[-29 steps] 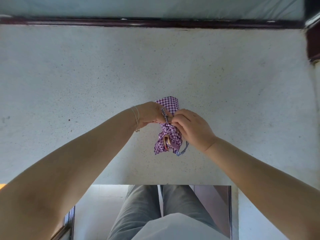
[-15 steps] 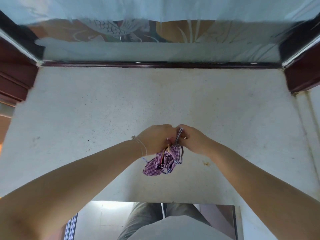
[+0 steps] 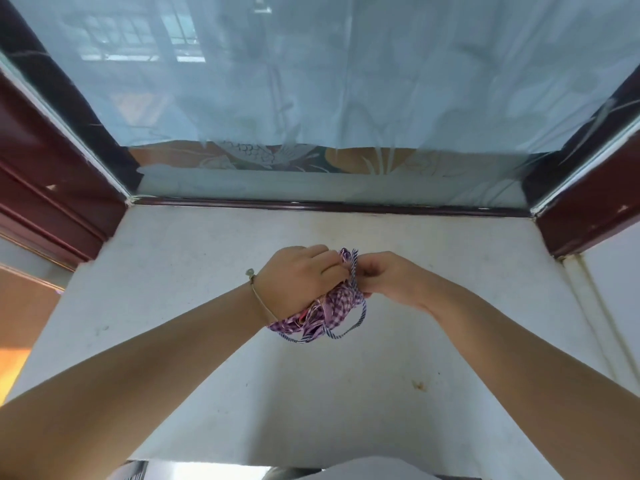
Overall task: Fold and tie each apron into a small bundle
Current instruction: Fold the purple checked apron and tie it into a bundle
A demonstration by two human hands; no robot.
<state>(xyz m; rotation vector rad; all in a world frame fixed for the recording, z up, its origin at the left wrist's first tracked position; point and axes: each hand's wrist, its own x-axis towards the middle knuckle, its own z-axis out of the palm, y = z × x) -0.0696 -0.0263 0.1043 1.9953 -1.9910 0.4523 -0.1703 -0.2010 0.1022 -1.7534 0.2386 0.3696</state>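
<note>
Your left hand (image 3: 299, 282) curls over the gingham apron bundle (image 3: 330, 308), gripping it, while your right hand (image 3: 388, 277) pinches the striped tie string (image 3: 353, 271) just beside it. The folding looks done and the knot is being worked, not yet finished: loose string loops hang on the near side. Both forearms reach forward, the bundle over the middle of the white ledge (image 3: 207, 341), below the window (image 3: 329, 81).

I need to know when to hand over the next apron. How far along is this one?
Folding looks done: the checked apron is bunched into a small bundle. Tying is in hand: the left hand grips the bundle while the right hand pinches the striped string. Loose string loops hang below, so the knot isn't finished.
</note>
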